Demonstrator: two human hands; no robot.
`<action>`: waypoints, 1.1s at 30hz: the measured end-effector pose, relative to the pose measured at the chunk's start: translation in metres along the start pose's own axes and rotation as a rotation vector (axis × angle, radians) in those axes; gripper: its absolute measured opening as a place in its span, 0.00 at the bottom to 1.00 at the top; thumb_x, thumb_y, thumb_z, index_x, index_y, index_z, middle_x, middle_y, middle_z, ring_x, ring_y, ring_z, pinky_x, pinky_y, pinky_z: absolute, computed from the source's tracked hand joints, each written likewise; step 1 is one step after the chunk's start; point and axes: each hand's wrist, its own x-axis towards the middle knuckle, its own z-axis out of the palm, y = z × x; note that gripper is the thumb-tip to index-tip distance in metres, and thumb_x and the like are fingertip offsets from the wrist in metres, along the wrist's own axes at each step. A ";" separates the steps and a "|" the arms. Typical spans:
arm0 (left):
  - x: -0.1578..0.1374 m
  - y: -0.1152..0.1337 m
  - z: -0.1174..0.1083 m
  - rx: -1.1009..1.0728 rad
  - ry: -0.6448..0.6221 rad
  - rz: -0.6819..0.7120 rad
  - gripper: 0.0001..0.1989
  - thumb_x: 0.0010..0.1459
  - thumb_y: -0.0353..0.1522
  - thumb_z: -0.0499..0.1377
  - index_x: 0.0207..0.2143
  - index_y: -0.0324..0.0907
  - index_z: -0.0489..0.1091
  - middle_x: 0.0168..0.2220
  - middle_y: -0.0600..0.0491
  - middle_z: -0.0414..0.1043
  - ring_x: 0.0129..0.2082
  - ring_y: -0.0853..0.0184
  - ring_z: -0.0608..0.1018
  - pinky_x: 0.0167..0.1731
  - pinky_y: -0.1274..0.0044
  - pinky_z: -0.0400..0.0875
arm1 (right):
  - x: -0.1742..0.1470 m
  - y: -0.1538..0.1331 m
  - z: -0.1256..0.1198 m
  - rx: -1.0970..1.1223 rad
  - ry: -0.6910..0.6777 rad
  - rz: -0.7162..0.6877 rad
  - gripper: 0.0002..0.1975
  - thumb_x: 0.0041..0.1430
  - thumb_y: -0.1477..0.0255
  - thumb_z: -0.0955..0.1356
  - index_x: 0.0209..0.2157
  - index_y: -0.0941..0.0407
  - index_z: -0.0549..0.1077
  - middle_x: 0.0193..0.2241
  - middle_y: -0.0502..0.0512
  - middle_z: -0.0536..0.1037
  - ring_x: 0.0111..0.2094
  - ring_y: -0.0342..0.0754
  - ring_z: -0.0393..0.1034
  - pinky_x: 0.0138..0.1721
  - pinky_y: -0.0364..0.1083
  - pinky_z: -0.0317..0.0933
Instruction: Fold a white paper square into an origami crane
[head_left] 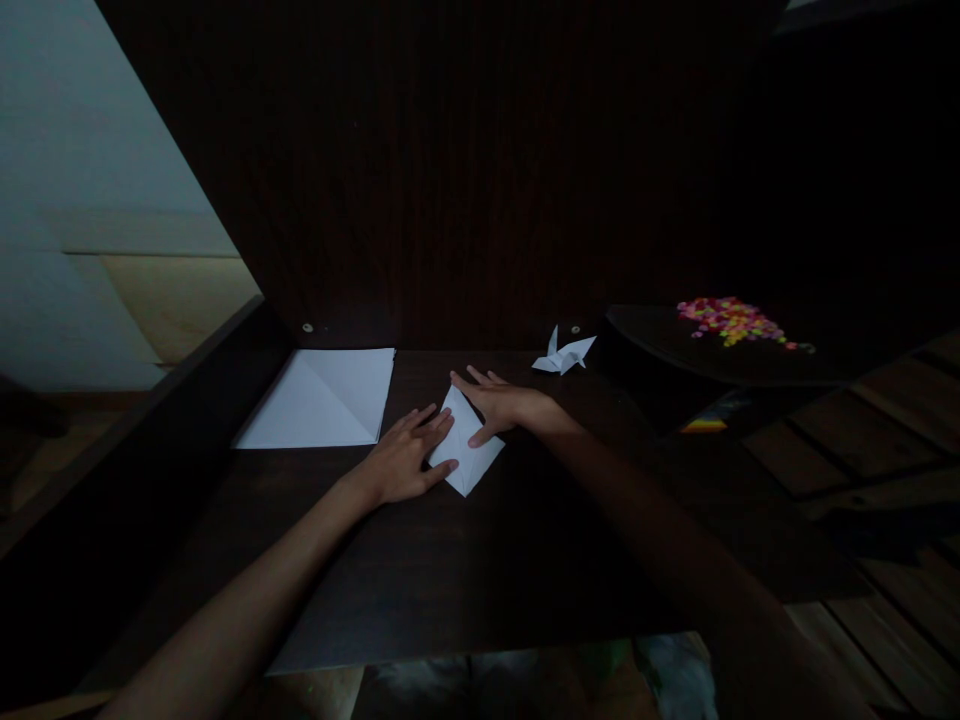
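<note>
A folded white paper (466, 455) in a diamond shape lies flat on the dark table (420, 590), with crease lines on its face. My left hand (409, 455) rests on its left side, fingers spread and thumb near the lower edge. Across the upper right edge lies my right hand (495, 400), its fingers stretched past the top corner and its thumb on the paper. Neither hand grips anything. Behind my right hand stands a folded paper crane (564, 355).
A stack of white paper sheets (322, 400), the top one creased diagonally, lies at the left. On a raised dark shelf (652, 345) at the right is a pile of small colourful pieces (735, 320). A tall dark panel (450, 180) rises behind the table.
</note>
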 end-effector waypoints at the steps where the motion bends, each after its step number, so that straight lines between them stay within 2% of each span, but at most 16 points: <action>1: 0.000 0.000 0.000 -0.002 -0.004 -0.002 0.35 0.62 0.48 0.49 0.65 0.39 0.51 0.66 0.44 0.50 0.66 0.52 0.52 0.62 0.56 0.52 | 0.002 -0.001 -0.002 0.007 -0.014 0.027 0.66 0.35 0.54 0.77 0.67 0.59 0.40 0.67 0.72 0.43 0.67 0.64 0.31 0.65 0.61 0.38; 7: 0.002 0.001 -0.001 0.010 -0.040 -0.024 0.37 0.62 0.48 0.49 0.66 0.35 0.49 0.67 0.44 0.48 0.67 0.52 0.50 0.62 0.58 0.50 | 0.004 -0.004 -0.008 0.082 -0.034 0.157 0.68 0.31 0.58 0.79 0.67 0.59 0.39 0.67 0.74 0.39 0.67 0.67 0.33 0.64 0.59 0.42; 10: 0.004 0.001 -0.001 0.026 -0.052 -0.044 0.37 0.61 0.48 0.50 0.66 0.38 0.48 0.67 0.44 0.47 0.66 0.51 0.51 0.60 0.57 0.52 | -0.001 -0.003 -0.008 0.109 -0.006 0.120 0.70 0.30 0.57 0.79 0.67 0.61 0.38 0.67 0.74 0.40 0.67 0.67 0.31 0.64 0.60 0.40; 14: 0.011 -0.002 0.000 0.058 -0.069 -0.058 0.39 0.59 0.47 0.53 0.67 0.41 0.45 0.68 0.45 0.45 0.66 0.49 0.52 0.57 0.56 0.53 | -0.008 -0.002 -0.003 0.102 0.002 0.084 0.70 0.32 0.53 0.78 0.67 0.61 0.36 0.67 0.71 0.38 0.67 0.66 0.23 0.65 0.62 0.34; 20: 0.021 -0.005 0.003 0.083 -0.069 -0.071 0.45 0.53 0.47 0.57 0.67 0.38 0.43 0.68 0.42 0.44 0.65 0.47 0.52 0.58 0.57 0.47 | -0.011 -0.002 0.003 0.054 -0.004 0.040 0.61 0.39 0.49 0.74 0.67 0.60 0.45 0.68 0.68 0.40 0.67 0.66 0.24 0.65 0.64 0.30; 23: 0.024 -0.009 0.003 0.075 -0.058 -0.079 0.48 0.51 0.48 0.58 0.66 0.36 0.44 0.68 0.40 0.43 0.64 0.46 0.52 0.58 0.57 0.48 | -0.010 -0.004 -0.001 0.030 -0.053 0.067 0.61 0.38 0.49 0.75 0.67 0.62 0.47 0.68 0.68 0.40 0.67 0.66 0.24 0.66 0.62 0.31; 28: 0.030 -0.014 0.001 0.025 -0.042 -0.072 0.48 0.47 0.50 0.61 0.65 0.38 0.48 0.67 0.40 0.47 0.63 0.45 0.55 0.57 0.57 0.49 | -0.010 -0.006 -0.006 0.019 -0.086 0.081 0.62 0.39 0.49 0.74 0.67 0.62 0.45 0.68 0.66 0.39 0.68 0.65 0.24 0.65 0.62 0.33; 33: 0.035 -0.018 -0.001 0.012 -0.027 -0.060 0.46 0.47 0.49 0.62 0.63 0.37 0.52 0.62 0.38 0.58 0.62 0.46 0.56 0.56 0.58 0.51 | -0.012 -0.007 -0.008 0.006 -0.079 0.083 0.59 0.39 0.49 0.74 0.67 0.56 0.46 0.68 0.63 0.41 0.67 0.67 0.25 0.64 0.65 0.33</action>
